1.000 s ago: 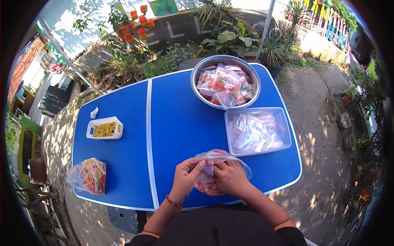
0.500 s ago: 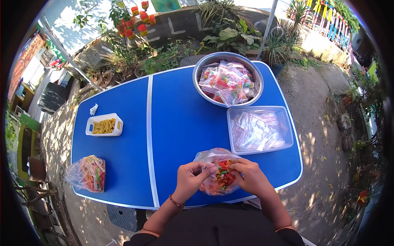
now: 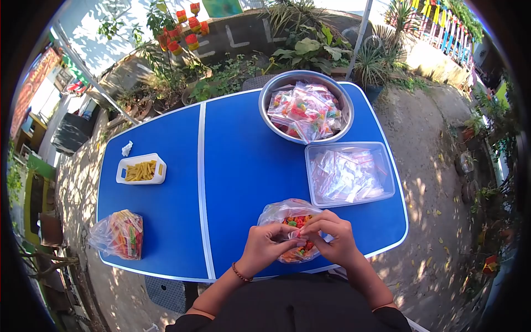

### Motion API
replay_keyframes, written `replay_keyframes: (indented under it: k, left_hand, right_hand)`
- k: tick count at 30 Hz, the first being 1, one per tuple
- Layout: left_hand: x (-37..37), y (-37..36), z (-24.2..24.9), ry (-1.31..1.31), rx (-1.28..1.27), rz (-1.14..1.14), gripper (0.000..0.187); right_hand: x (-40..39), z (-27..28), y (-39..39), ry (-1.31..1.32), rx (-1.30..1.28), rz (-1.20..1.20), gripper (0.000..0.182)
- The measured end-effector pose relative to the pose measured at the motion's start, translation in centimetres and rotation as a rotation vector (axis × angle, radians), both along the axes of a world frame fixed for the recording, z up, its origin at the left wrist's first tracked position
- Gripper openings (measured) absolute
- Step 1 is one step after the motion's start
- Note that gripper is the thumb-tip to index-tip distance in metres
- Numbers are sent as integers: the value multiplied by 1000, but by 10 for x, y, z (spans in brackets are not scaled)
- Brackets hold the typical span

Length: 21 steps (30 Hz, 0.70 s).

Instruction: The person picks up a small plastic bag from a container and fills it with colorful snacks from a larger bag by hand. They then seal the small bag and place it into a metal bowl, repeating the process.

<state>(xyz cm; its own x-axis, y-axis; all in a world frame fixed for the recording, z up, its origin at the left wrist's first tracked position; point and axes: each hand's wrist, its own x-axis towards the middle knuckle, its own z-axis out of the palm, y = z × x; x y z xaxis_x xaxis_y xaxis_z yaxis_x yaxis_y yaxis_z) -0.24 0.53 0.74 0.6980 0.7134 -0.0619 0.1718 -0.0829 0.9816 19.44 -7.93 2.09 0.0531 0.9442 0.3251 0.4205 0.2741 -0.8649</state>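
Both my hands meet over a large open clear plastic bag (image 3: 287, 209) of small red, orange and green pieces (image 3: 298, 221) near the table's front edge. My left hand (image 3: 271, 243) is closed in a pinch on a small clear zip bag (image 3: 295, 233), mostly hidden by the fingers. Against it, the fingertips of my right hand (image 3: 332, 238) pinch at the same little bag. What the small bag contains is too small to make out.
A plastic tub (image 3: 351, 177) of small clear bags lies right of the large bag. Behind it stands a metal basin (image 3: 265, 119) heaped with filled bags. At left are a white basket (image 3: 141, 179) of yellowish sticks, a tied-looking filled bag (image 3: 124, 235) and crumpled tissue (image 3: 127, 148).
My hands have come together, fingertips now meeting above the large bag. My right hand has lifted out from over the coloured pieces, and my left hand has shifted slightly right.
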Motion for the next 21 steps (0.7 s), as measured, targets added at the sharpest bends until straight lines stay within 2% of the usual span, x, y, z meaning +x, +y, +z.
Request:
replay_keyframes:
  k: [5,8,11,14,17,21]
  left_hand:
    - [1,1,1,-41,-26,-41,27]
    - [1,1,-1,-68,-22,-34,24]
    - [1,5,-8,-143,-132,31,22]
    - [1,6,-17,-256,-223,107,23]
    - [-1,6,-19,-262,-299,115,24]
    - [-2,5,-14,-243,-320,133,23]
  right_hand:
    - [-2,7,0,-80,-10,23,22]
    - [-3,11,6,-82,93,31,23]
    - [-4,-6,-1,143,-15,-216,26]
    - [1,-2,-3,-198,-339,-50,23]
    - [-7,-19,-3,-565,-178,25,17]
    - [-5,-26,1,-490,-123,-1,18]
